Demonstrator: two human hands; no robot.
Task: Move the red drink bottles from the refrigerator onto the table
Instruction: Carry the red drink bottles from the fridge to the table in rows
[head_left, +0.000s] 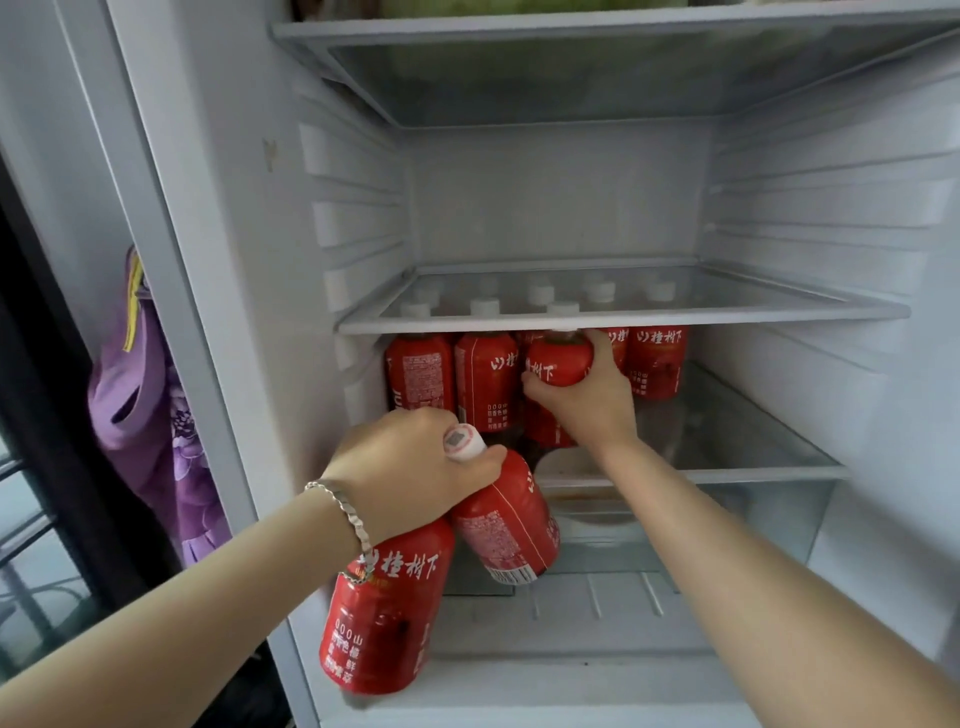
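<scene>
Several red drink bottles (485, 382) with white caps stand in a cluster on a glass refrigerator shelf (737, 457), under another glass shelf (623, 314). My right hand (587, 400) reaches into the cluster and grips one red bottle (558, 358) near its shoulder. In front of the fridge, my left hand (410, 467) holds two red bottles by their necks: one bottle (384, 608) hangs lower left and the other bottle (511, 519) tilts to the right, its white cap showing between my fingers. A bracelet circles my left wrist.
The open refrigerator has a bare shelf (623, 67) above and a clear drawer (701, 525) below the bottles. A purple cloth (150, 415) hangs to the left of the fridge wall (171, 234). No table shows.
</scene>
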